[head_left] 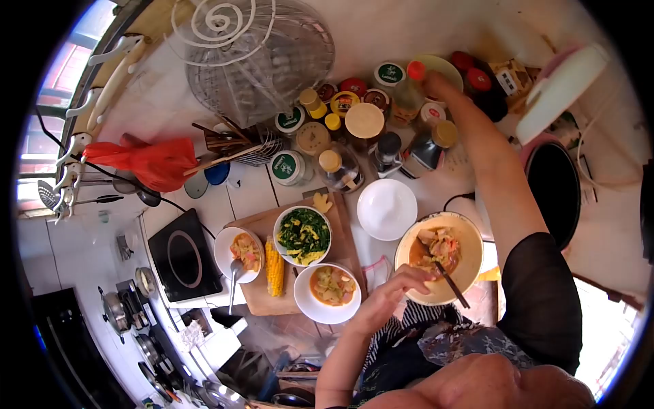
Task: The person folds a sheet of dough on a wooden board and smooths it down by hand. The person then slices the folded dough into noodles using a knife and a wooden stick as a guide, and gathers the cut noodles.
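Fingers [417, 275] of the left hand [390, 294] are bending over the near-left rim of a cream bowl [472, 256], lying close together; whether they are pinching it, I cannot tell. The bowl is sitting just in front of the person's body, holding stewed food [443, 247], with brown chopsticks [451, 282] leaning in it. Farther back, the right hand [438, 86] is resting just beside a red-capped bottle [407, 102] among the jars, its fingertips hiding, so their grip is impossible to tell. A white dish [387, 209] is standing beside the cream bowl; corn [274, 268] is lying on a cutting board [257, 298] to the left.
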Tool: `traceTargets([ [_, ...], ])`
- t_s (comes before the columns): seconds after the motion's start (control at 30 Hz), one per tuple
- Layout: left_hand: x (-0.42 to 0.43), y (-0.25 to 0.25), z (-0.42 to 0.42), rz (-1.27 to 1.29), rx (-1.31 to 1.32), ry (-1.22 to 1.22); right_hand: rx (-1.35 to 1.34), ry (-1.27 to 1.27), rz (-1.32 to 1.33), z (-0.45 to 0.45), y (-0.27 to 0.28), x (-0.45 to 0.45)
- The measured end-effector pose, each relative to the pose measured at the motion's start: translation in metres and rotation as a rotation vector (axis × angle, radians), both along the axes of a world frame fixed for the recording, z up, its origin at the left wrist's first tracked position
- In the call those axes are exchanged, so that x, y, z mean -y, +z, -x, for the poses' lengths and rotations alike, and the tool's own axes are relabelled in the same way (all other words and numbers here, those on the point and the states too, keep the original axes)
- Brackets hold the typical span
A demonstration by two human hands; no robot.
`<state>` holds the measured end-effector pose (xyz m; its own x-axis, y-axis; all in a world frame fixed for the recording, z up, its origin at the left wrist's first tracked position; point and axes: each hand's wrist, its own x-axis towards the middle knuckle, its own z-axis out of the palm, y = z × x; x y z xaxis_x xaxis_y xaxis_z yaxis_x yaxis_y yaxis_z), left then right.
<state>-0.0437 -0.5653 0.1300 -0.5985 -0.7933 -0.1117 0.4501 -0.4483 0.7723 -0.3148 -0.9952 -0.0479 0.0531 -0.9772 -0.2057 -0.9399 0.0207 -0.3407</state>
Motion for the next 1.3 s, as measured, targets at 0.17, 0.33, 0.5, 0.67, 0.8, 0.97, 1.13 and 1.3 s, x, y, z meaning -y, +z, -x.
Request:
traceTargets([
  [0.17,-0.013,-0.016,-0.001,-0.094,-0.044,0.196,0.022,0.208,0.077,-0.012,-0.02,0.009],
  [0.33,-0.018,-0.012,-0.005,-0.144,-0.081,0.27,-0.144,0.268,0.171,-0.016,-0.013,-0.004],
  [0.5,-0.03,-0.008,-0.014,-0.101,-0.131,0.344,-0.186,0.142,0.21,-0.01,0.005,-0.01],
  [0.67,-0.054,0.003,-0.02,-0.081,-0.177,0.424,0.566,-0.512,-0.103,0.011,0.009,0.031],
  [0.8,-0.092,0.015,-0.035,-0.037,-0.191,0.482,1.502,-1.008,0.059,0.009,0.039,0.008],
  [0.97,-0.177,0.035,-0.069,0.018,-0.2,0.563,1.777,-0.793,0.193,-0.008,0.094,-0.069],
  [1.13,-0.311,0.039,-0.094,0.103,-0.176,0.712,1.689,-0.326,-0.013,-0.054,0.156,-0.141],
  [1.3,-0.459,0.024,-0.108,0.113,-0.094,1.015,1.52,0.228,-0.297,-0.206,0.251,-0.208],
])
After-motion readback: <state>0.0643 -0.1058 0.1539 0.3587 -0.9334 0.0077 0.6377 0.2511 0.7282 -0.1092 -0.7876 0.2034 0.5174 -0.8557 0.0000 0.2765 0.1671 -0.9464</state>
